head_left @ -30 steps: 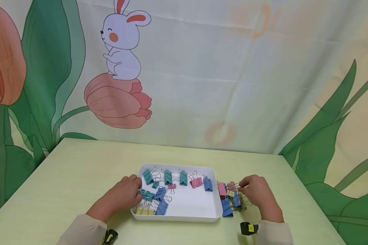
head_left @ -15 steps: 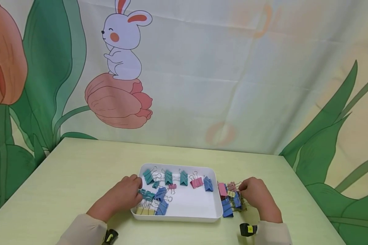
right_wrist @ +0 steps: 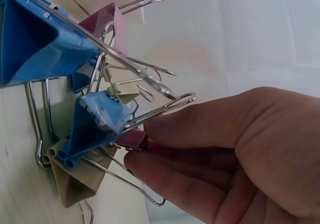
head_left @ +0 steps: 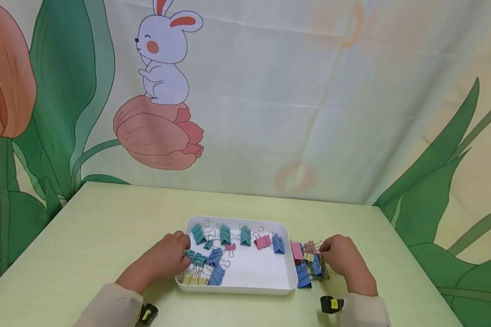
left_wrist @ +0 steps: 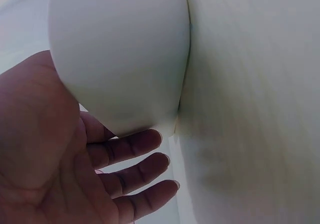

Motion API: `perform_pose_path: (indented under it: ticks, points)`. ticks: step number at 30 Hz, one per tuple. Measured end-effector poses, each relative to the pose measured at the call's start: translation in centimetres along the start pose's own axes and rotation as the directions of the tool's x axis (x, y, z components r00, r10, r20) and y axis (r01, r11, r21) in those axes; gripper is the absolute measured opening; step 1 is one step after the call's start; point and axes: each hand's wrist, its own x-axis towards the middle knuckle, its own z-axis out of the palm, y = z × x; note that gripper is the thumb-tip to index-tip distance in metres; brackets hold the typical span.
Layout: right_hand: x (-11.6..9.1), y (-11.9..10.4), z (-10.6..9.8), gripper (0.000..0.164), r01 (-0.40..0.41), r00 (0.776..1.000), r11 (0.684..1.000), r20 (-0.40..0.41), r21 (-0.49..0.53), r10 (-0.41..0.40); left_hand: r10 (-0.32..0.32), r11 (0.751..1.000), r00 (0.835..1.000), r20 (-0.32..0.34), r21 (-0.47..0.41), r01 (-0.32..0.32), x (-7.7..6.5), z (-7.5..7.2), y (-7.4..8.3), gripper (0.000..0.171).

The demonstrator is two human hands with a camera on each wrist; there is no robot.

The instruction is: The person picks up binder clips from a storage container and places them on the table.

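My left hand (head_left: 168, 256) grips the left rim of a white tray (head_left: 245, 290). In the left wrist view its fingers (left_wrist: 145, 171) lie against the tray's outer wall (left_wrist: 120, 48), with the thumb hidden. To the tray's right, my right hand (head_left: 343, 256) reaches into a pile of binder clips. The right wrist view has its thumb and index finger pinching a small pink binder clip (right_wrist: 133, 139), partly hidden by the fingers. Close around it are a blue binder clip (right_wrist: 95, 121), a larger blue binder clip (right_wrist: 45, 41) and a tan binder clip (right_wrist: 75, 181).
Inside the tray, green binder clips (head_left: 225, 234), a pink binder clip (head_left: 263, 242) and a blue binder clip (head_left: 278, 244) line the back. Yellow binder clips (head_left: 194, 279) sit at its front left. A larger pink clip (head_left: 297, 251) stands beside the tray's right wall.
The right hand shifts only slightly at the pile's edge. The left hand stays on the tray rim, and the clips in the tray keep their places.
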Motion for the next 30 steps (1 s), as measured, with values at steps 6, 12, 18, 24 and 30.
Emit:
perform_pose_path:
  ticks: [6,12,18,24,30]
  points:
    - [-0.3,-0.4,-0.3,0.015,-0.017,1.000,1.000,0.013,-0.007,0.017,-0.038,0.986,0.999,0.028,-0.160,0.042,0.1,-0.1,-0.6,0.057]
    - [-0.4,-0.7,-0.5,0.017,-0.019,1.000,1.000,0.017,-0.010,0.019,-0.148,0.925,0.986,0.072,-0.344,0.164,0.8,-0.3,-1.3,0.082]
    - [-0.3,-0.7,-0.5,0.019,-0.016,1.000,1.000,0.014,-0.014,0.016,-0.242,0.861,0.964,0.113,-0.434,0.267,1.4,-0.1,-1.6,0.078]
    - [-0.4,-1.0,-0.7,0.020,-0.017,1.000,1.000,0.007,-0.020,0.017,-0.256,0.854,0.961,0.107,-0.441,0.277,1.5,-0.1,-1.3,0.072]
    - [-0.4,-1.3,-0.6,0.024,-0.010,1.000,1.000,0.009,-0.021,0.011,-0.243,0.868,0.967,0.075,-0.428,0.251,1.6,0.1,-1.4,0.072]
